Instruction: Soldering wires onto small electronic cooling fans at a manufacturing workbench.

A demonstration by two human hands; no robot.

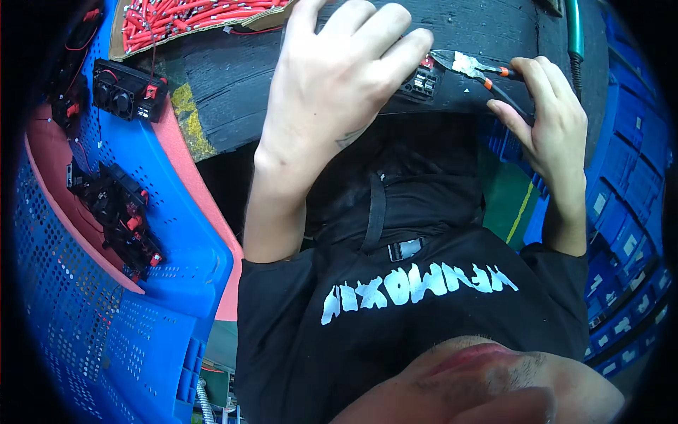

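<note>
My right hand (pixel 554 116) is closed around the handles of diagonal cutters (pixel 466 65) with orange and black grips. The steel jaws point left and end beside a red piece on a small black electronic module (pixel 424 85) with metal terminals. My left hand (pixel 332 78) is above and left of that module with its fingers curled in. The back of this hand hides most of the module and whatever the fingers hold. The module rests on the dark worktop (pixel 244 78) near its front edge.
A cardboard box (pixel 116 35) of red wire pieces stands at the far left. Black fan modules (pixel 120 92) with red connectors lie in and on a blue perforated crate (pixel 180 219) with pink foam (pixel 205 191). A green-handled tool (pixel 576 32) lies far right; blue bins (pixel 628 191) line that side.
</note>
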